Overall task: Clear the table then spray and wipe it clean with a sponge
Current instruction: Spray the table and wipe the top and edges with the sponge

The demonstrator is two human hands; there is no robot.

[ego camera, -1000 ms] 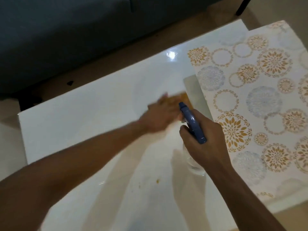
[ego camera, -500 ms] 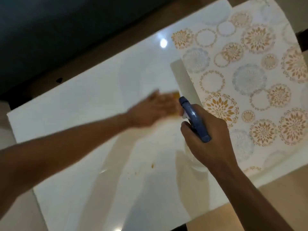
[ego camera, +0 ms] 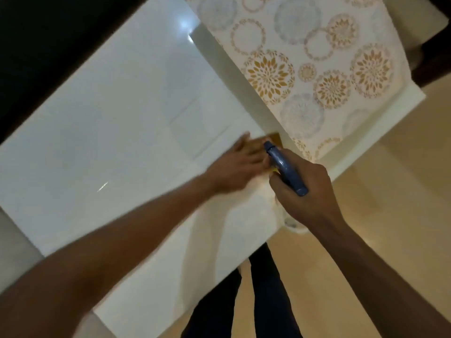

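My left hand [ego camera: 240,164] presses flat on a yellow-orange sponge [ego camera: 274,138] on the glossy white table [ego camera: 109,132]; only the sponge's far corner and a sliver under my fingers show. My right hand [ego camera: 310,193] grips a spray bottle with a blue trigger head [ego camera: 285,168], held just right of the left hand near the table's near edge. The bottle's clear body [ego camera: 291,222] peeks out below my palm. The sponge sits beside the folded-back edge of the patterned cloth.
A white tablecloth with gold and grey flower circles [ego camera: 305,64] covers the table's right end, its left edge folded back. A dark sofa [ego camera: 44,45] lies beyond the table. My dark trouser legs [ego camera: 266,301] stand on the tan floor [ego camera: 390,191].
The view has swung and tilted, so the table now runs diagonally. My left hand with the sponge has slid toward the table's near edge beside the cloth. My right hand keeps its grip on the bottle.
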